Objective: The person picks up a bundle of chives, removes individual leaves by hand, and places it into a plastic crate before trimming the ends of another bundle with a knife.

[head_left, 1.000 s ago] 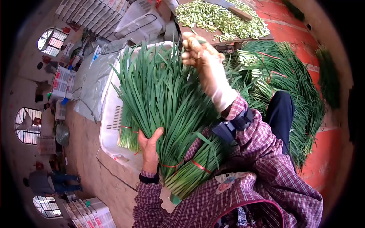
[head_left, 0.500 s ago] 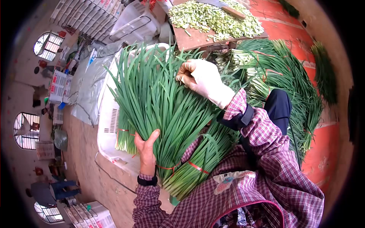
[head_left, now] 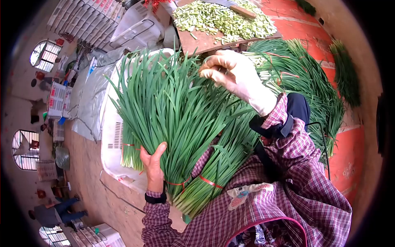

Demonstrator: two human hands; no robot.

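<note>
Red floor fills the right side, and a long pile of loose chives lies across it, well behind the arms. White plastic crate stands on the left, its slotted wall partly hidden by leaves; a smaller tied bunch rests inside it. Beside the crate a grey plastic sheet is spread over the ground.

In the middle, in front of the chest, is the bundle of chives, fanned wide with its tips pointing up and away, covering most of the crate's rim. A 2nd bundle lies just beside it on the lap, under the right sleeve. At the top a wooden board carries a heap of cut stems, and the fanned tips hide its near edge.

The left hand is bare and wraps the bundle of chives low down, thumb across the front, just above a red band. The right hand wears a pale glove and sits at the leaf tips with fingers curled; whether it pinches a leaf cannot be told. A black watch sits on the left wrist.
</note>
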